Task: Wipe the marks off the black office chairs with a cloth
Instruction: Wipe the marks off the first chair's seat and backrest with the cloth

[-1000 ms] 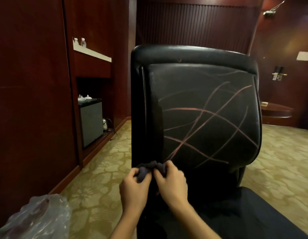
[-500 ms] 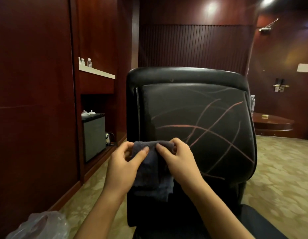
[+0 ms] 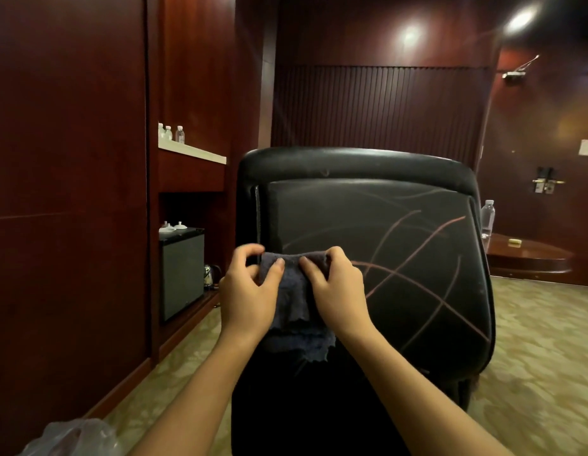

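Clear plastic bag (image 3: 72, 437), lower left corner on patterned carpet (image 3: 532, 357); contents not discernible. Water bottles (image 3: 179, 134), upright on white shelf (image 3: 193, 152) in wood-panelled wall recess; fill level too small to judge. White lidded cups (image 3: 174, 227) atop dark cabinet (image 3: 182, 274) in lower recess; kettle (image 3: 208, 274) just beside cabinet near floor. One further bottle (image 3: 487, 218), upright on round wooden table (image 3: 529, 255) behind chair's right edge; small yellow item lying near it. Black office chair (image 3: 368, 258), centre of view, backrest rear face toward camera, upright, long axis vertical, top roll padded and horizontal. Surface: black, smooth, slightly glossy; pinkish marks (image 3: 417, 258), long curved strokes crossing one another over centre and right of back panel. Cloth (image 3: 294, 301), dark grey-blue, terry-textured, folded in layers with ragged lower edges; held against left part of backrest, top edge horizontal, remainder hanging straight down. Left hand (image 3: 249, 291): thumb pressing cloth front, fingers curled at its upper left corner, gripping. Right hand (image 3: 335, 291): fingers curled over cloth's upper right corner, thumb on front, gripping. Both forearms bare, rising from bottom edge.
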Available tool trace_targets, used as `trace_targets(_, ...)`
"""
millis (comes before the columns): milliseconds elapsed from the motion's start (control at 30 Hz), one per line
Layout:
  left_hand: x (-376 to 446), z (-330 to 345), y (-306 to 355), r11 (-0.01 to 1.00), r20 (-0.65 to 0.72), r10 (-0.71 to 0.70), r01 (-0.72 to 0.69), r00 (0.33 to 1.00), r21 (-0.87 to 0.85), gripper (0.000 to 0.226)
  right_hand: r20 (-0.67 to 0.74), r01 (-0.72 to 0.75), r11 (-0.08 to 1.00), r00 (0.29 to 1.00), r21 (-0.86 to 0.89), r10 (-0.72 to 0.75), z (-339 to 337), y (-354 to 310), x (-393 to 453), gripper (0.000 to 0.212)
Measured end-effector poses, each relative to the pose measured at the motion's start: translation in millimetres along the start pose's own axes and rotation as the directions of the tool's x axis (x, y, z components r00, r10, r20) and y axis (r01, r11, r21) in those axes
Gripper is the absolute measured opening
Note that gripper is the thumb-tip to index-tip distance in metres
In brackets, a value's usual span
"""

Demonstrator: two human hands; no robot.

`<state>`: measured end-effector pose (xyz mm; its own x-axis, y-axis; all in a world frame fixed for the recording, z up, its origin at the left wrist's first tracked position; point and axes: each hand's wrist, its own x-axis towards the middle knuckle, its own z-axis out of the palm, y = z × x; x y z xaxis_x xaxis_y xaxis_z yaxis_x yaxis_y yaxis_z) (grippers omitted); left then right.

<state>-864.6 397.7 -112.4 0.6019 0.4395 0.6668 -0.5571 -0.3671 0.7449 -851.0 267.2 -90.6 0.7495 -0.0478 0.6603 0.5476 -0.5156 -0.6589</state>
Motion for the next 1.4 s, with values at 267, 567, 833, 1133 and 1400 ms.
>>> trace_targets(267, 94, 9, 34, 0.960, 0.016, 0.209, -0.209, 0.978, 0.185, 0.014, -0.059, 0.130, 0.987, 0.989, -0.089, -0.136, 2, -41, 82, 0.027)
trace_targets(567, 157, 31, 48, 0.846, 0.049, 0.280, -0.270, 0.959, 0.459, 0.009, -0.103, 0.229, 0.834, 0.942, -0.501, -0.321, 22, -58, 160, 0.032)
trace_targets(833, 148, 39, 32, 0.701, 0.061, 0.429, -0.374, 0.901, 0.607, 0.017, 0.010, 0.551, 0.553, 0.714, -0.625, -0.700, 36, -28, 151, 0.015)
trace_targets(1133, 137, 35, 24, 0.623, 0.219, 0.377, -0.421, 0.900, 0.659, 0.030, 0.095, 0.580, 0.546, 0.733, -0.604, -0.674, 36, -16, 151, 0.013)
trace_targets(1400, 70, 29, -22, 0.636, 0.235, 0.478, -0.518, 0.846, 0.572, 0.033, 0.062, 0.598, 0.585, 0.726, -0.547, -0.685, 32, 19, 81, 0.013)
